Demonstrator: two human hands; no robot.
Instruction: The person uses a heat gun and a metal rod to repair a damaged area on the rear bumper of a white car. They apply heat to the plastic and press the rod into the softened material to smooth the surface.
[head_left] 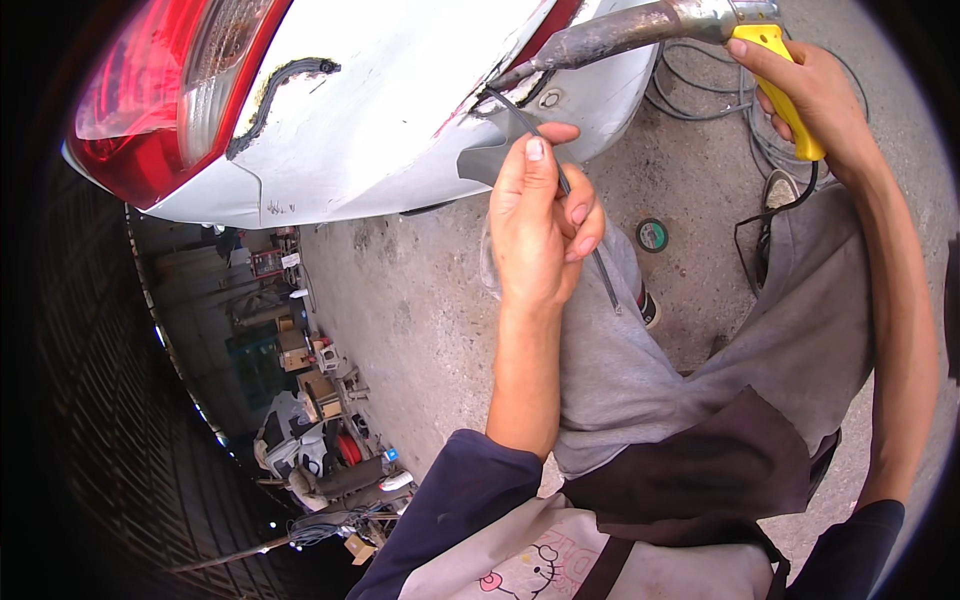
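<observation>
My right hand [822, 100] is closed round the yellow handle of a hot air gun [640, 30], whose scorched metal nozzle reaches left to a crack in a white car bumper [370, 150]. Between the thumb and fingers of my left hand [535, 215] is a thin dark plastic rod [604, 272]. The rod's upper end meets the blackened crack right at the nozzle tip; its lower end hangs below my fingers. A rough black bead [268, 98] curves across the bumper beside the red tail light [140, 110].
A coiled grey cable [700, 95] lies on the concrete floor behind the gun. Near my feet is a small round disc [652, 236] with a green centre. Boxes [318, 395], tools and parts clutter the left side. My knees are bent below the bumper.
</observation>
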